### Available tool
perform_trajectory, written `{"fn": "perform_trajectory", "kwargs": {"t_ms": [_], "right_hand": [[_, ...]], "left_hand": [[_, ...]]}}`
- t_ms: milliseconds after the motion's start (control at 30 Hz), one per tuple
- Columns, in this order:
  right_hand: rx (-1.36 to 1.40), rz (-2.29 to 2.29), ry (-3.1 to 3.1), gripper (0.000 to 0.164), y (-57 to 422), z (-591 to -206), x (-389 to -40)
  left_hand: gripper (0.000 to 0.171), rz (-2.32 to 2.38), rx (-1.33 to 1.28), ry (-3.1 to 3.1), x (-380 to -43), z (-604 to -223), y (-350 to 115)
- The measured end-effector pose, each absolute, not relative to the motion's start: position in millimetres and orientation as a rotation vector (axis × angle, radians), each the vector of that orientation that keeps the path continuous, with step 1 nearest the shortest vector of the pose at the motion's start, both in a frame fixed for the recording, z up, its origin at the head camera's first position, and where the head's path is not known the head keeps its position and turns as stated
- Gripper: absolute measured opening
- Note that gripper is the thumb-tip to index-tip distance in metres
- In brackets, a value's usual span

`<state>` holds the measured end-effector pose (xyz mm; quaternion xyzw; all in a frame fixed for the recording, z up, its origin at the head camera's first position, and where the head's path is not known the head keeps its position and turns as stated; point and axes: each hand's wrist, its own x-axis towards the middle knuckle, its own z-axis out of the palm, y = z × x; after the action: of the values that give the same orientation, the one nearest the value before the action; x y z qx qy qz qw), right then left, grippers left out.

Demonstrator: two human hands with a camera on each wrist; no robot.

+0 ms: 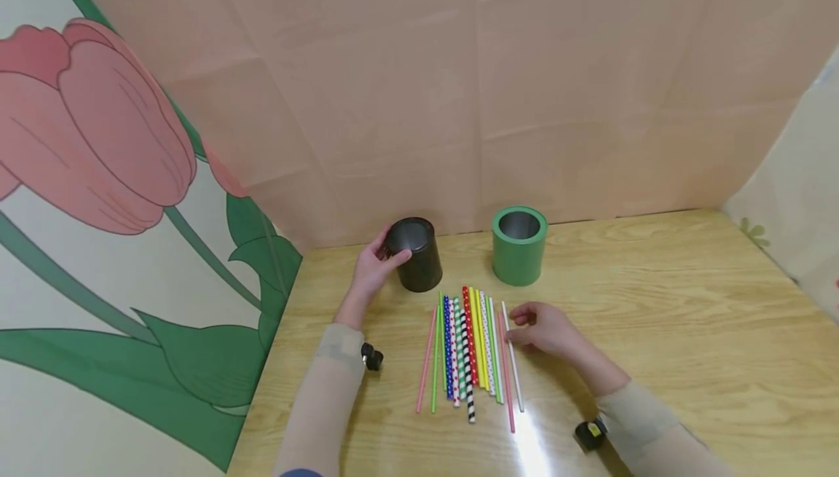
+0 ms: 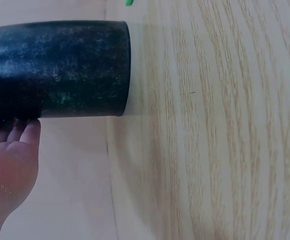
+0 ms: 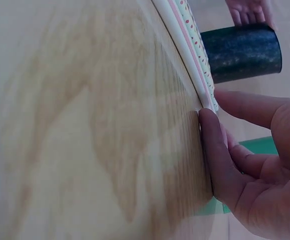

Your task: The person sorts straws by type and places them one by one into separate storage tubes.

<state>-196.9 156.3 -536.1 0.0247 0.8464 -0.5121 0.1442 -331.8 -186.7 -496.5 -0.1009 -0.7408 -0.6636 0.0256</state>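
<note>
At the back of the table, my left hand (image 1: pixel 375 267) grips a black cylindrical cup (image 1: pixel 421 262), thumb at its rim and fingers around its left side. In the left wrist view the fingertips (image 2: pixel 30 131) lie against the cup's dark wall. Straws in several colours and patterns lie side by side in front of it. My right hand (image 1: pixel 547 328) is at the row's right end, thumb and finger apart beside a white straw (image 1: pixel 515 368) and a pink straw (image 1: pixel 509 397). The right wrist view has a fingertip (image 3: pixel 210 122) low against the white straw.
A green cylindrical cup (image 1: pixel 518 262) stands upright right of the black one, its dark opening facing up. Among the straws is a black-and-white striped straw (image 1: pixel 469 382). A pinkish cloth (image 1: pixel 459 98) hangs behind the wooden table (image 1: pixel 688 331), and a tulip-patterned wall (image 1: pixel 131 142) borders the left.
</note>
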Motion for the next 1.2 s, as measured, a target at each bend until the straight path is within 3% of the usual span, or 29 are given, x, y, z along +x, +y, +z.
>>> {"fn": "perform_trajectory", "kwargs": {"t_ms": [1200], "right_hand": [[0.099, -1.425, 2.497, 0.048, 150.9, -538.9, -198.6]], "left_hand": [[0.084, -2.023, -0.364, -2.409, -336.0, -488.6, -193.5]]}}
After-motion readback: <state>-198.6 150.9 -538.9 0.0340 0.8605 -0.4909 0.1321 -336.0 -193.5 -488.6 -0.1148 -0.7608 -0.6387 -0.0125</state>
